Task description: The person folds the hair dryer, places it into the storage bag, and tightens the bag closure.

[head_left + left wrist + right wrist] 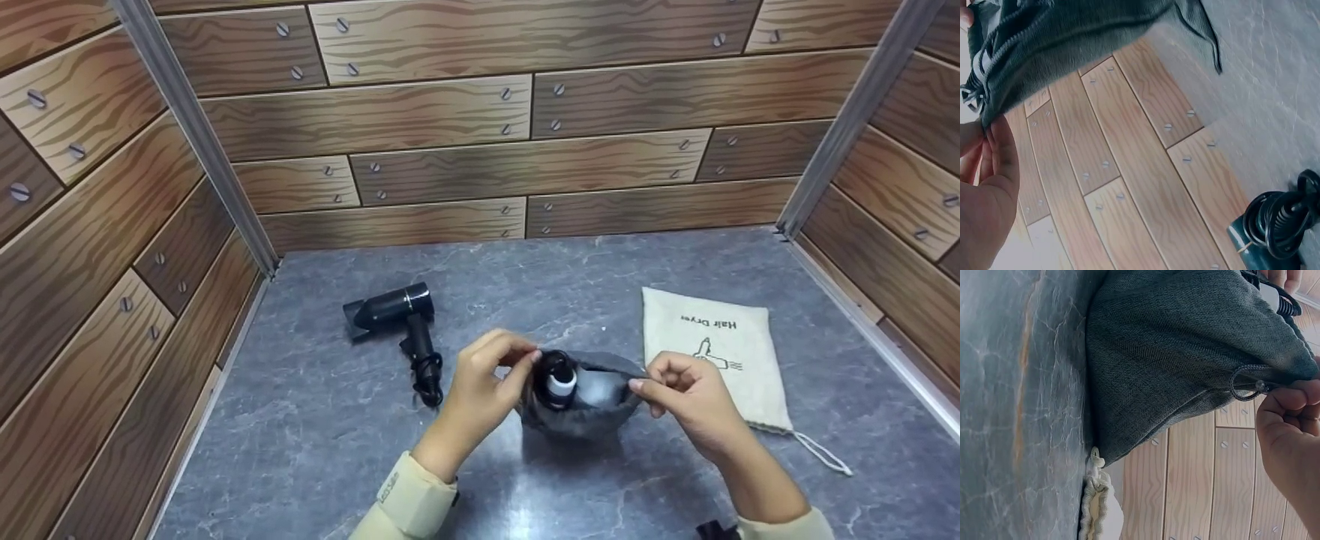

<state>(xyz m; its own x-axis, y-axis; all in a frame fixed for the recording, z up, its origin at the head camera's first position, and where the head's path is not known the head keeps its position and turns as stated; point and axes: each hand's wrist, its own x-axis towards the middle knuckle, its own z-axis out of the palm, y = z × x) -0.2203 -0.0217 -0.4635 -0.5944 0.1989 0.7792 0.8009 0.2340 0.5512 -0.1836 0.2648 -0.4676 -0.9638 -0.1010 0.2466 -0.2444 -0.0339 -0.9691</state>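
A dark grey cloth drawstring bag (581,426) stands on the table, its mouth spread between both hands. My left hand (480,386) pinches the left side of the rim between thumb and fingers. At the right side, my right hand (694,401) pinches the rim near a drawstring loop (1247,382). Inside the bag sits a white object (598,386) with a black coiled cord (556,364); its lower part is hidden by the cloth. The left wrist view shows the bag's side (1084,48) sloping away from the left hand.
A black hair dryer (390,307) with its cord wound up lies left of the bag. To the right lies a flat cream drawstring pouch (709,304) printed "Hair Dryer", its white string (823,454) trailing toward the front. Wood-patterned walls (450,112) enclose the grey marbled table (315,450).
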